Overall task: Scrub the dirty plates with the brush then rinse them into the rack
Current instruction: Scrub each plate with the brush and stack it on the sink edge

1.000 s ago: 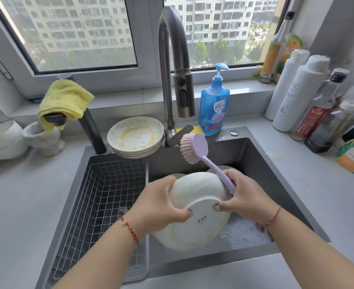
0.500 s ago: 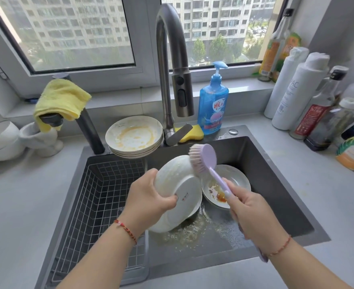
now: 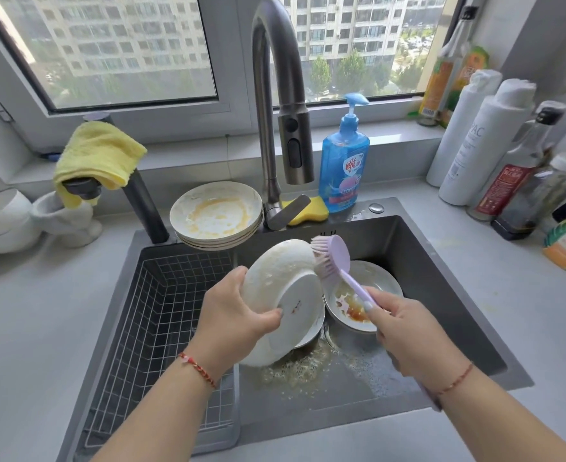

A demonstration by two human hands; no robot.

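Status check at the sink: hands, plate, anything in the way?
Left hand grips plate, underside up, over sink. Right hand holds brush, bristles on plate's back. Rack holds no plates; tap shows no water. Nothing blocking.

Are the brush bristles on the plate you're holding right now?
Touching. In the head view the brush bristles press against the upper right edge of the tilted plate, with no gap showing.
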